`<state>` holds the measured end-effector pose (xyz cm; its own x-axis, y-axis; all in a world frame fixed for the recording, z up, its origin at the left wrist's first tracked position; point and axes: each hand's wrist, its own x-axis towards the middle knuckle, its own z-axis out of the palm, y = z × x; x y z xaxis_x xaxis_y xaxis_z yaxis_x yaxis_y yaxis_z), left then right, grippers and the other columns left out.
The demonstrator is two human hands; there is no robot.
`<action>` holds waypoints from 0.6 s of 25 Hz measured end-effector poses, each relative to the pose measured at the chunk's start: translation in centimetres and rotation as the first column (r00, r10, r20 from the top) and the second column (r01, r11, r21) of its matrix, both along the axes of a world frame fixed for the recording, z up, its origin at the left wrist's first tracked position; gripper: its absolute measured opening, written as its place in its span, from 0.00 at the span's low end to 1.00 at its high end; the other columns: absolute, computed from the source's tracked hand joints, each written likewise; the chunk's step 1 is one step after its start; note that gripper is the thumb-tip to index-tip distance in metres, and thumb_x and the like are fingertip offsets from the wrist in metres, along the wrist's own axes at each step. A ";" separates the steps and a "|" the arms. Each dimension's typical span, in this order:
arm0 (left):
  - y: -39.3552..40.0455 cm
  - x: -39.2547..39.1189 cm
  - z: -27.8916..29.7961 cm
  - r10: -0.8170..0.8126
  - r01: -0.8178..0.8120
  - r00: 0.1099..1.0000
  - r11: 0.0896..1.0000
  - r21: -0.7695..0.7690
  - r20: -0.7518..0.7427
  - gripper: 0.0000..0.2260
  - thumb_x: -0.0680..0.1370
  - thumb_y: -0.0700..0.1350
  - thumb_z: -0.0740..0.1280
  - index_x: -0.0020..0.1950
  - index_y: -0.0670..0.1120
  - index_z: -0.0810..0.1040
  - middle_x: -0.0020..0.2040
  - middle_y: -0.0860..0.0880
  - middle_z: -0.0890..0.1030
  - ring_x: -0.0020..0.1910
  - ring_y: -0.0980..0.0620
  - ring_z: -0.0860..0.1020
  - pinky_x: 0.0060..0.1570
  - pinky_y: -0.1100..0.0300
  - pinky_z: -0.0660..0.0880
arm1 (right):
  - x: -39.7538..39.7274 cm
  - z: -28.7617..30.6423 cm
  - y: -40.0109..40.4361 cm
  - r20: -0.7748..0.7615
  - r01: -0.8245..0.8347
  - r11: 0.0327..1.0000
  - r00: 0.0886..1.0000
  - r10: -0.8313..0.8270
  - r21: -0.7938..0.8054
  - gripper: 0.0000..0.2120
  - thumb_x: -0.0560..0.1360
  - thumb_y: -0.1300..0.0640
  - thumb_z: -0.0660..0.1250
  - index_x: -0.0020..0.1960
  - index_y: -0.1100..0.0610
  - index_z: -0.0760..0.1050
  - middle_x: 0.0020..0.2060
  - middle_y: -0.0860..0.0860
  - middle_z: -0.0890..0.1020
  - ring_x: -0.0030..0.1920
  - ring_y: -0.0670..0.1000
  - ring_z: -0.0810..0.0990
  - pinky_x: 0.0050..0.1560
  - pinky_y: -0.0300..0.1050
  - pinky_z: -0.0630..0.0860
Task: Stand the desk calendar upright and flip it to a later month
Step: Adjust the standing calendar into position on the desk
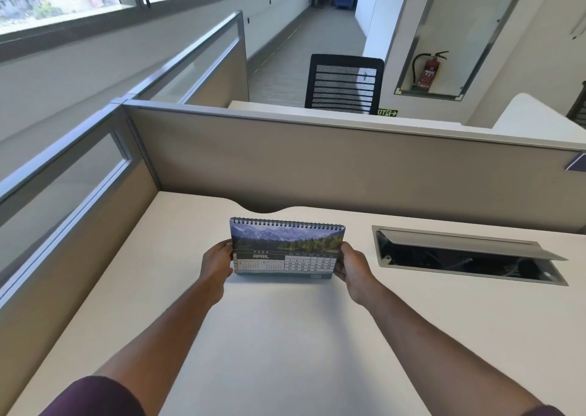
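A desk calendar [287, 248] showing April stands upright on the desk [285, 336], left of the open cable tray [469, 254], its ends pinched by the left hand [218, 265] and right hand [352, 266]; flipping a page likely comes next.

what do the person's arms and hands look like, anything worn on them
Both hands are bare: the left hand and the right hand show no gloves, and no rings or watch can be seen. The forearms are uncovered too. Dark maroon sleeves end near the elbows, at the bottom edge of the view.
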<state>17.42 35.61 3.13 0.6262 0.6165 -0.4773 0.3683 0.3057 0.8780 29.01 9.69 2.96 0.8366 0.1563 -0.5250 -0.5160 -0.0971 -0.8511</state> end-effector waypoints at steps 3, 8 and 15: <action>-0.2 0.1 -0.5 -0.001 0.002 1.000 0.999 -0.032 0.025 0.13 0.82 0.46 0.58 0.44 0.51 0.81 0.44 0.51 0.85 0.49 0.52 0.81 0.52 0.52 0.74 | 0.0 -0.2 0.2 -0.023 0.017 1.000 1.000 -0.016 0.012 0.14 0.80 0.49 0.61 0.45 0.55 0.81 0.44 0.54 0.88 0.44 0.53 0.84 0.49 0.46 0.78; -0.6 0.4 -0.8 -0.033 0.035 0.999 0.998 -0.055 0.039 0.13 0.80 0.49 0.60 0.43 0.50 0.83 0.46 0.50 0.86 0.51 0.51 0.80 0.55 0.51 0.71 | 0.0 -0.5 0.7 -0.029 0.024 0.998 0.999 -0.023 0.050 0.16 0.80 0.45 0.61 0.44 0.53 0.82 0.38 0.51 0.88 0.42 0.51 0.84 0.48 0.46 0.78; -0.7 1.4 -0.9 -0.087 0.090 0.995 0.994 -0.062 0.043 0.13 0.80 0.52 0.59 0.44 0.52 0.82 0.48 0.52 0.84 0.56 0.48 0.78 0.60 0.50 0.69 | 1.0 -0.9 1.1 -0.033 0.039 0.996 0.999 -0.037 0.077 0.17 0.79 0.44 0.60 0.45 0.54 0.81 0.38 0.51 0.88 0.44 0.52 0.83 0.48 0.45 0.77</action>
<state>18.84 34.88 2.24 0.6964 0.5267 -0.4874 0.3611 0.3298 0.8723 30.00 10.83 2.09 0.8257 0.1664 -0.5390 -0.5450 -0.0110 -0.8384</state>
